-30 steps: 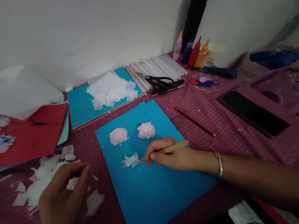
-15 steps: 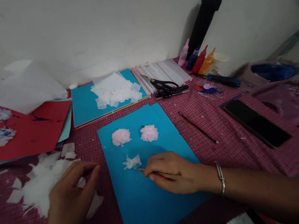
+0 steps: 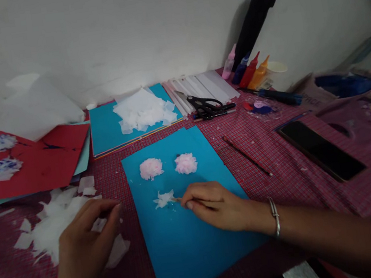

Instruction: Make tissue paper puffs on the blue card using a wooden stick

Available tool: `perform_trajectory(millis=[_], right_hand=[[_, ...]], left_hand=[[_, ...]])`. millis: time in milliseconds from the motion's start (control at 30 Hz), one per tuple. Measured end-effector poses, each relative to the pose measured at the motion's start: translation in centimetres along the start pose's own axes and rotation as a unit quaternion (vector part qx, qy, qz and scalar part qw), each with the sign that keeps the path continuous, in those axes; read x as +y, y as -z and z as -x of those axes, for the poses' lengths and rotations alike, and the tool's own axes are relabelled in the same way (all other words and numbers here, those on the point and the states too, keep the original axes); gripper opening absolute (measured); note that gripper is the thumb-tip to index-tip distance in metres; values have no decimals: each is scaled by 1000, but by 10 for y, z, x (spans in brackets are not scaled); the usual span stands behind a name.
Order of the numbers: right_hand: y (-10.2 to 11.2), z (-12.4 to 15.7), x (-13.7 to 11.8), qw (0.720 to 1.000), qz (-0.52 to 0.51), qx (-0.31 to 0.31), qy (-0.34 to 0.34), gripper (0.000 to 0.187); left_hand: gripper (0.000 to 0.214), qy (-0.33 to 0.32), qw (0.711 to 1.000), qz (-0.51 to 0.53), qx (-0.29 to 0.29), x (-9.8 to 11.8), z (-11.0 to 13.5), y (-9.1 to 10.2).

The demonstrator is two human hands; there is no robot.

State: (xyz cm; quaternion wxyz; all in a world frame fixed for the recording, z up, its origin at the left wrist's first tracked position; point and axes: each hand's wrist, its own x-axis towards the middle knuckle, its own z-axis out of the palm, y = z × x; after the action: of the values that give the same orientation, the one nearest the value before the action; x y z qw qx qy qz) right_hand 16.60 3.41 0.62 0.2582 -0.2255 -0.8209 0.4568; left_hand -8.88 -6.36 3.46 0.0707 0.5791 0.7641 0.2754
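Note:
My right hand (image 3: 213, 206) pinches a thin wooden stick (image 3: 177, 199). The stick's tip touches the right edge of a small cluster of white tissue paper pieces (image 3: 163, 199) on a blue paper sheet (image 3: 190, 260). Two fluffy tissue balls, a left pink one (image 3: 151, 168) and a right pink one (image 3: 185, 163), sit higher on that sheet. Left of the sheet, my left hand (image 3: 88, 239) hovers with thumb and forefinger brought together; whatever may be between them does not show. Behind and under it lies a loose heap of white tissue squares (image 3: 50, 228).
Behind the sheet, more white tissue (image 3: 144, 110) rests on stacked coloured paper (image 3: 103, 133). Scissors (image 3: 204, 105), glue bottles (image 3: 254, 71), a dark thin stick (image 3: 248, 156) and a phone (image 3: 321, 150) lie to the right. Red paper with tissue flowers (image 3: 45, 166) is at left.
My right hand has moved slightly up, bringing the stick's tip from below the white cluster to its right edge. The left hand keeps nearly the same pose.

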Motion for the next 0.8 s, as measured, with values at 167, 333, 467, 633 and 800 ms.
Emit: perform_trajectory(millis=[167,333,467,633,800], right_hand=[[2,-2,0,992,-74,-14,-105,16],[8,-4,7,947,-237,-12,-216,16],[12,-6,11,927,-295,-2,-232,19],[11,-4,13,929,-294,-10,-224,20],[10,-2,14,932,-289,-15,-219,19]], left_hand=[[13,4,1000,14,-19,-6,18,14],[10,16,997,-6,-70,-21,53,29],[8,13,997,-35,-72,-23,79,32],[22,-20,996,-91,3,-15,87,14],[11,49,998,-34,2,-8,74,1]])
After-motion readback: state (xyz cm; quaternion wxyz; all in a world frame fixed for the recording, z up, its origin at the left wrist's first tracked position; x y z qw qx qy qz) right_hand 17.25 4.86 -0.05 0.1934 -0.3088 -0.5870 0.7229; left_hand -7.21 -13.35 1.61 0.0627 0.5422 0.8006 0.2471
